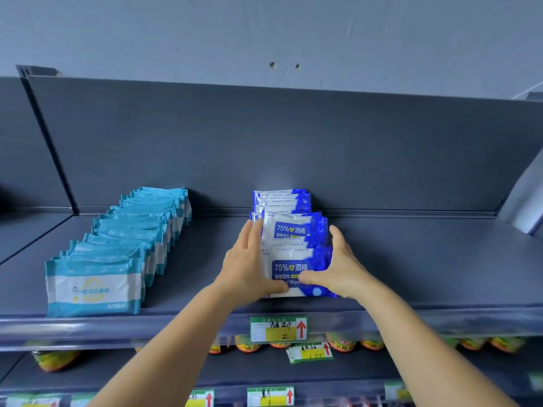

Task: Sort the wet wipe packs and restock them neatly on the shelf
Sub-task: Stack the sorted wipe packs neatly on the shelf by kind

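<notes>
A row of dark blue and white wet wipe packs (pixel 289 227) stands on edge in the middle of the grey shelf (pixel 411 259), running back to the rear panel. My left hand (pixel 249 259) presses flat against the row's left side, thumb across the front pack. My right hand (pixel 338 265) presses the right side, thumb also on the front pack (pixel 293 268). A second row of light teal packs (pixel 117 248) stands at the left, reaching from the front edge to the back.
A green and yellow price tag (pixel 278 329) with a red arrow hangs on the shelf's front rail. Below it, a lower shelf holds round orange and green packaged goods (pixel 340 345) and more price tags (pixel 310 352). A grey wall rises behind.
</notes>
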`<state>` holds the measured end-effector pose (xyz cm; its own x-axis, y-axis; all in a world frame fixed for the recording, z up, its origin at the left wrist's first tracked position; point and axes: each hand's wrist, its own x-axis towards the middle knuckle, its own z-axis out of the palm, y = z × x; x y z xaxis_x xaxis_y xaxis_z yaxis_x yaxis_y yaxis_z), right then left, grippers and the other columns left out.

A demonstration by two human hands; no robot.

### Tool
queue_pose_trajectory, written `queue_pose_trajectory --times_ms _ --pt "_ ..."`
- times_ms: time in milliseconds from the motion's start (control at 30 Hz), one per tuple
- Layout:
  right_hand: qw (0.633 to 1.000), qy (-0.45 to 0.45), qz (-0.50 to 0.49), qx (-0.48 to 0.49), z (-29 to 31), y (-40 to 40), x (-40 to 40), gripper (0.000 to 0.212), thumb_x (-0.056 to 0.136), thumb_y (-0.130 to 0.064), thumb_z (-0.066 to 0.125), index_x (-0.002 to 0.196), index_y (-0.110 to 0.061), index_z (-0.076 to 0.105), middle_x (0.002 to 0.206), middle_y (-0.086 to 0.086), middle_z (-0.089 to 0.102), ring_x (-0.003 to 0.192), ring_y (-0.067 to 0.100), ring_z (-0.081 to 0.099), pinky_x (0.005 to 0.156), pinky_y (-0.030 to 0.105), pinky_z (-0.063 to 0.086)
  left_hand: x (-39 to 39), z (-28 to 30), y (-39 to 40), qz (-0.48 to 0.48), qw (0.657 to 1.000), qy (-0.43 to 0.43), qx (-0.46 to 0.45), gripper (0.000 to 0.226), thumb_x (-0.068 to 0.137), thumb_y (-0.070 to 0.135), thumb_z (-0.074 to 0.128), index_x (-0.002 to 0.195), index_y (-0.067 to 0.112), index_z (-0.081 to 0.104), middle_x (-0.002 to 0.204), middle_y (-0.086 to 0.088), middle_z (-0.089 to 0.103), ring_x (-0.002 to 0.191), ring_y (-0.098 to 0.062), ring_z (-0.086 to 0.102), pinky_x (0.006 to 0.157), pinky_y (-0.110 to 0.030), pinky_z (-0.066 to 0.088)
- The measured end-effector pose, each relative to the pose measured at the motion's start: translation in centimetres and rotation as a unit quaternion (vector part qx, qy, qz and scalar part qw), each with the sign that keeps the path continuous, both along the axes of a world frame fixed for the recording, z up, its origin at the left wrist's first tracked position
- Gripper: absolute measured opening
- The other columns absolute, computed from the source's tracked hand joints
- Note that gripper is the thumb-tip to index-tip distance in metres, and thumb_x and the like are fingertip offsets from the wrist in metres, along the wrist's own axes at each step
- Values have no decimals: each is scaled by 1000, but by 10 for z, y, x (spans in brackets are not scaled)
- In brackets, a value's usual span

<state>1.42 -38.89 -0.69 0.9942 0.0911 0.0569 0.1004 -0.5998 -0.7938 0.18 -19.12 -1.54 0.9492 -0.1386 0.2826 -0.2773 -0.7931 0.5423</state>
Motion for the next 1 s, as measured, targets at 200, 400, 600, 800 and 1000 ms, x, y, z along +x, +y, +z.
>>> queue_pose_trajectory --times_ms 200,400,600,800,1000 --pt "988 -34 60 -140 29 8 26 95 78 -63 61 151 -35 7 157 -19 4 146 10 3 117 37 14 -2 17 -8 -51 979 9 198 116 67 59 74 151 28 0 159 7 -3 146 -12 -4 116 -34 2" --pt "983 -43 42 -171 38 18 54 48 97 -46 38 143 -31 35 145 -2 33 119 18 44 94 29 42 -5 15 -11 -17 974 11 225 105 70 63 69 149 27 11 152 9 19 140 -15 16 116 -41 7" --pt "988 -49 82 -122 36 14 53 28 99 -17 42 102 -27 68 77 -13 57 53 5 41 54 20 35 -13 16 -14 -4 974 -50 223 90 69 63 68 141 27 27 131 5 27 121 -16 24 106 -30 17" --pt "988 -16 105 -109 44 9 38 30 99 -21 41 107 -29 69 108 -9 65 91 14 60 82 29 49 -12 17 -11 -10 975 -6 222 115 67 65 69 150 24 2 156 0 2 145 -20 -8 118 -44 3" --pt "989 50 104 -95 36 8 23 41 98 -37 40 114 -6 62 119 12 63 112 30 56 95 43 45 0 24 -10 -42 971 69 225 110 64 66 71 149 29 12 152 6 16 143 -16 5 117 -40 6"
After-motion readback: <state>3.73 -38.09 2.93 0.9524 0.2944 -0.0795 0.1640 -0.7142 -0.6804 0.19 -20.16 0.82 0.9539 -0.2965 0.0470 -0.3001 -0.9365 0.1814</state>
